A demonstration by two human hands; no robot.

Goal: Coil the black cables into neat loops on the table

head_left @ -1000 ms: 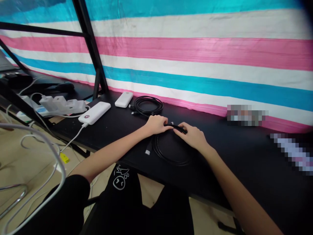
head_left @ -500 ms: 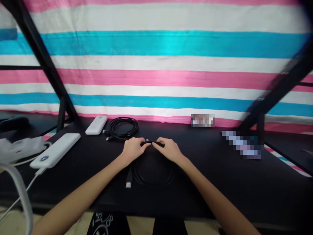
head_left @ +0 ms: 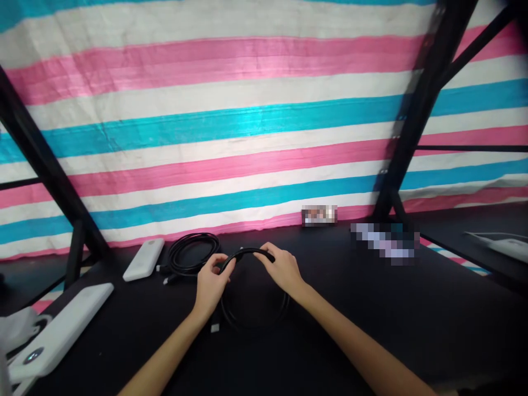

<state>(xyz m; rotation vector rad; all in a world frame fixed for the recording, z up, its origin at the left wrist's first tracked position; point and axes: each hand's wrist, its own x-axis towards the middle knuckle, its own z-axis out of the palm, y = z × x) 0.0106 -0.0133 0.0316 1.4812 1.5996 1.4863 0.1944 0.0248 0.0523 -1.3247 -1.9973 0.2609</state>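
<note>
A black USB cable (head_left: 250,251) is looped into a ring in front of me, its lower part resting on the black table. My left hand (head_left: 213,280) pinches the ring at its upper left. On the upper right, my right hand (head_left: 282,268) grips it between thumb and fingers. Between the two hands the strands bow upward in an arch. One metal-tipped plug (head_left: 215,328) of this cable lies below my left hand. Just beyond that hand sits a second coiled black cable (head_left: 193,254), its plug ends pointing left.
To the left lie a white power bank (head_left: 144,259) and a larger one (head_left: 66,330) with a round display, beside white chargers (head_left: 18,327). Blurred-out items (head_left: 319,215) stand at the back right. Black metal posts (head_left: 408,126) rise before a striped sheet (head_left: 247,121).
My view has tilted and shifted right. My hands have moved a little apart along the cable, and the held section, nearly straight before, now bends up into an arch.
</note>
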